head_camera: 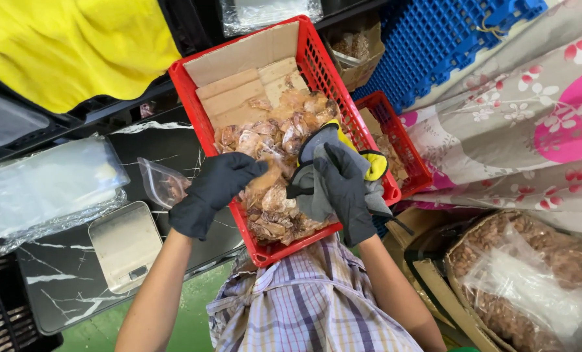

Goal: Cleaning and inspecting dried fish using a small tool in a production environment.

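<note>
Closest in, a plaid shirt (310, 313) and two bare forearms rise to two black-gloved hands. The left hand (214, 191) pinches closed on a clear packet of brown snacks (265, 186); the right hand (343, 189) grips a grey and yellow glove (343, 146) (crumpled, half over the rim). Both hover over a red basket (317, 65) lined with cardboard and heaped with such packets, too many to count. Left, on the dark marbled bench (69, 274), sit one metal scale (125, 244), one small clear bag (164, 184) and one stack of clear plastic bags (46, 186). Right lies a second red basket (405, 150), then floral cloth (532, 124). Farther off are yellow cloth (69, 45) and a blue crate (434, 45).
</note>
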